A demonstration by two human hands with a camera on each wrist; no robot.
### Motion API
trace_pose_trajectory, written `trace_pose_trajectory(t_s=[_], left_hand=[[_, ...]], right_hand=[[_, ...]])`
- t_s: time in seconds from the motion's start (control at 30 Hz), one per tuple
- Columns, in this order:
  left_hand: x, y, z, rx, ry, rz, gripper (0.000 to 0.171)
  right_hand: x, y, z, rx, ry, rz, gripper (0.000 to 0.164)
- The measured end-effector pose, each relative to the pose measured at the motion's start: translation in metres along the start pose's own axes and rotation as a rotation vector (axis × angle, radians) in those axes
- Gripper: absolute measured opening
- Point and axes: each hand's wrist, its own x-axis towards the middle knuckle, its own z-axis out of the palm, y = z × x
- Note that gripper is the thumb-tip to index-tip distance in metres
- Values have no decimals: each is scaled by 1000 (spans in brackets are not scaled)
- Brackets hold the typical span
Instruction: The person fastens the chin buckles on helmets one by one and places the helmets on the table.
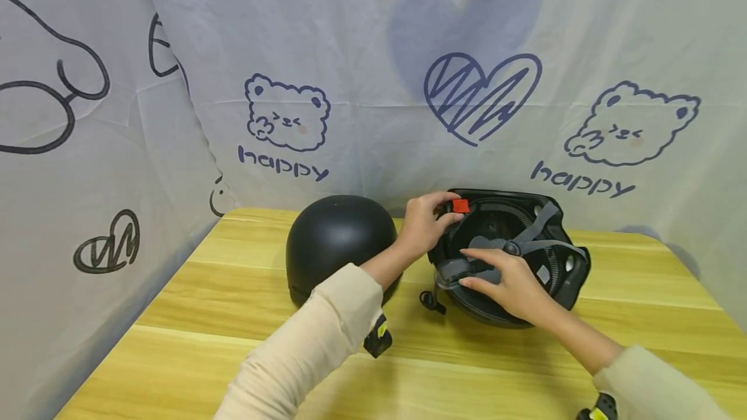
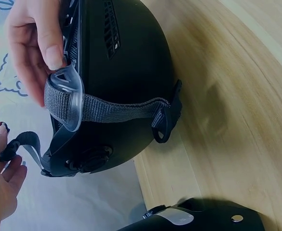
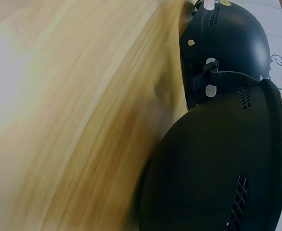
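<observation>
Find the upturned helmet beneath both hands, opening upward, on the wood-grain table. Note the left hand at the helmet's far-left edge, pinching a red-and-black buckle between thumb and finger. Note the right hand nearer the body and farther right, reaching over the opening, thumb and forefinger curved about a grey strap, with the thumb at a clear plastic piece. Cannot tell whether firmly gripped or merely touched.

Treat the step, by judgement, as handling the strap and buckle. Grip the buckle by its black part, leaving the red part uncovered. Allow slack in the short webbing between left hand and helmet; avoid pulling hard enough to tip the shell. Before applying any tension with the right hand, confirm a secure pinch on the strap, and check for twists along its length. Lift rather than drag, to avoid snagging on the helmet edge.

Trace the strap to its black end fitting, outside the shell, to the left of the right fingertips and on the near side of the left hand. Guard against knocking the second black helmet, left of the left hand and partly behind the left forearm.
</observation>
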Motion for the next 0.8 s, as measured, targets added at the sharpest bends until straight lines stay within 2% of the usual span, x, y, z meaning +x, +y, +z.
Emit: trace_pose_trajectory(t_s=[0.4, 0.8], left_hand=[[0, -1, 0, -3, 3, -19, 31], [0, -1, 1, -12, -4, 0, 32]], right_hand=[[2, 1, 3, 4, -19, 11, 41], [3, -1, 1, -39, -2, -52, 33]])
